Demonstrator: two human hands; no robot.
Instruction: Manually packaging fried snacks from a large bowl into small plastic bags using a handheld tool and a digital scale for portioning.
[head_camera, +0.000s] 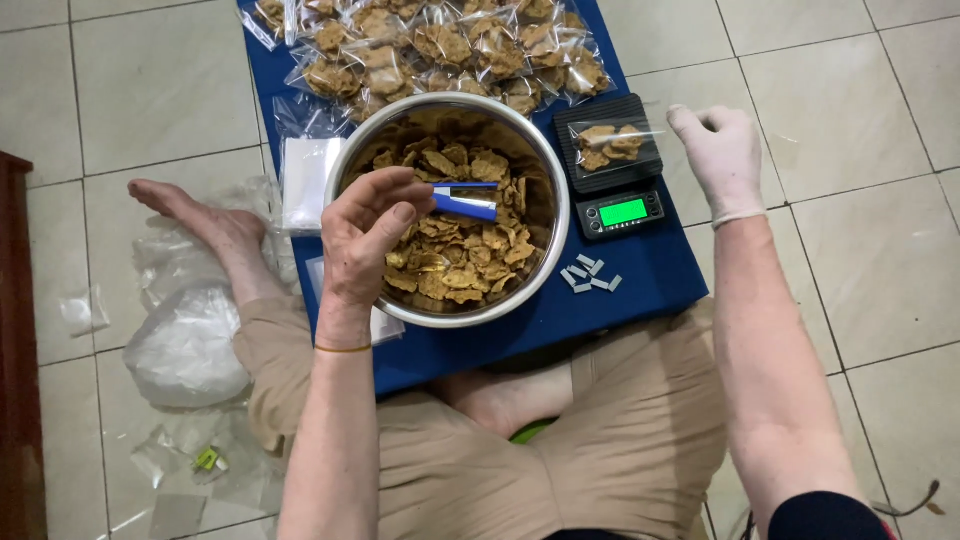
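A small blue-and-white tool, flat and narrow, was pinched at one end between the thumb and fingertips of the bare left hand. It hung over the middle of a round steel bowl, its free end pointing toward the person's right. The bowl was about half full of brown, crinkled chips and stood on a blue board laid across the tiled floor.

Just to the right of the bowl, on the same board, sat a small black scale with a lit green display; a clear bag of chips lay on its platform. The right hand, in a pale glove, hovered beside the scale with its fingers curled loosely inward, holding nothing that could be made out. A few small white packets lay on the board near the bowl's rim, below the scale.

At the far end of the board lay a heap of filled clear bags. A stack of white sheets rested left of the bowl. A pile of crumpled clear plastic lay on the floor by the person's left knee, near a bare foot.
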